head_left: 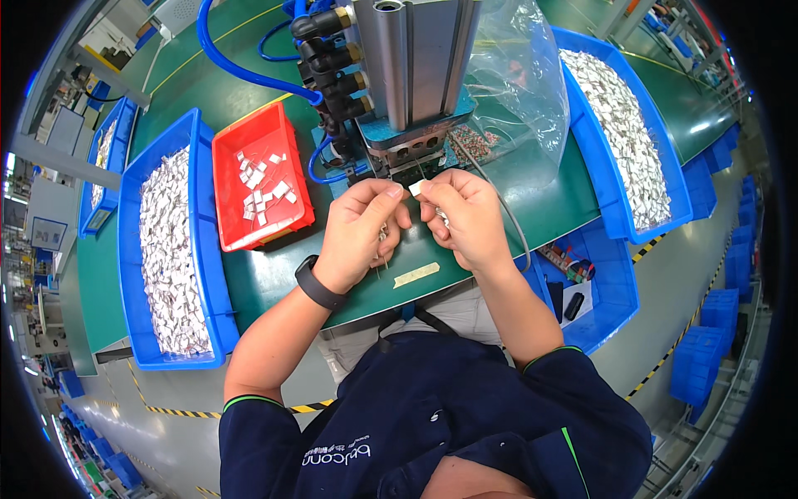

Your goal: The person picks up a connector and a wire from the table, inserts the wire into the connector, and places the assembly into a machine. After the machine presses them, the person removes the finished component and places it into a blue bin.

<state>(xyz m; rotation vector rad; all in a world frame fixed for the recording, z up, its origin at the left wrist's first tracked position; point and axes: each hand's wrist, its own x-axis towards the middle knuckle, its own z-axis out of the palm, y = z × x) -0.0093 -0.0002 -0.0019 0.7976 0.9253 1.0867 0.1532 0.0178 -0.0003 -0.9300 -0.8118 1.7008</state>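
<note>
My right hand [467, 214] pinches a small white block with thin wire leads [417, 188] between thumb and forefinger. More small pale pieces show under its curled fingers. My left hand [359, 223], with a dark band on its wrist, is closed around several wired white pieces [383, 234], their leads poking out below the fingers. Both hands are close together just in front of a bench press [407, 141] with a tall metal body. The tip of my left thumb comes near the white block; whether it touches cannot be made out.
A red bin [262, 224] with some white blocks stands left, beside a full blue bin [218, 308]. At right are another full blue bin [611, 220] and a clear plastic bag [519, 91]. A lower blue tray [611, 320] holds odds and ends. Yellow tape [416, 274] marks the green bench.
</note>
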